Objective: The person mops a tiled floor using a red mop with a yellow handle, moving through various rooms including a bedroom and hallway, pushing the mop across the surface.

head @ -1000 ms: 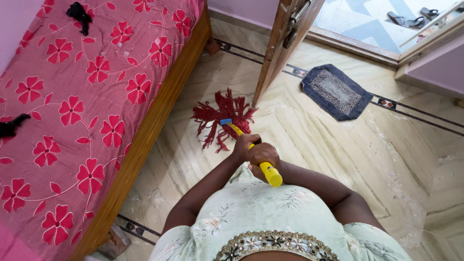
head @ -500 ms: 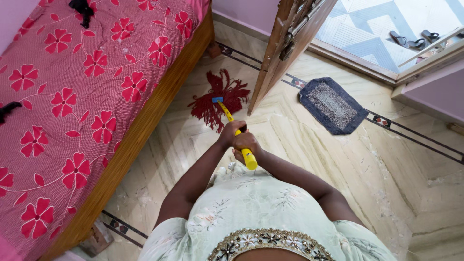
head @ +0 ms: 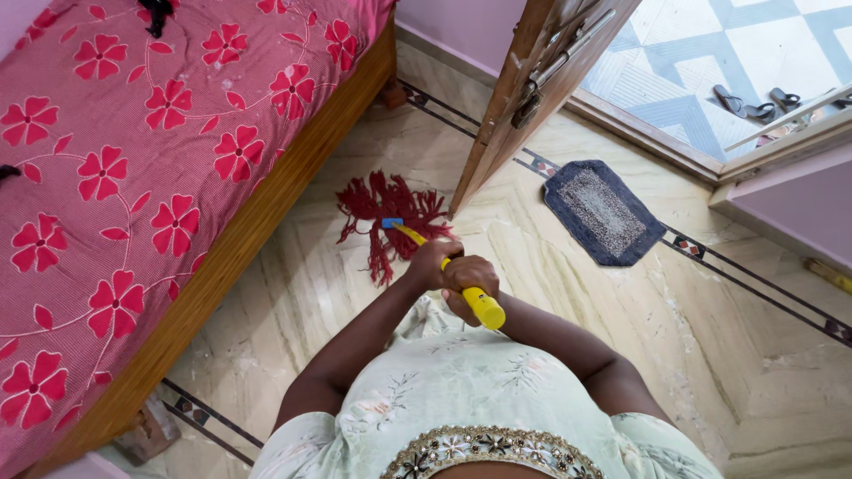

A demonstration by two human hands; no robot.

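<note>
The mop head (head: pixel 388 219) is dark red, with a small blue collar where it meets the bright yellow handle (head: pixel 461 282). The bedsheet (head: pixel 133 133) is pink-red with a fine check, large red flowers and thin curling lines. The bed frame (head: pixel 257 222) and the door (head: pixel 524 98) are brown wood. The floor (head: pixel 621 337) is cream marble with pale veins and a dark border strip set with red diamonds. The mat (head: pixel 603 211) is dark blue with a grey middle. The walls are lilac. The dress (head: pixel 461 399) is pale green, faintly flowered.
</note>
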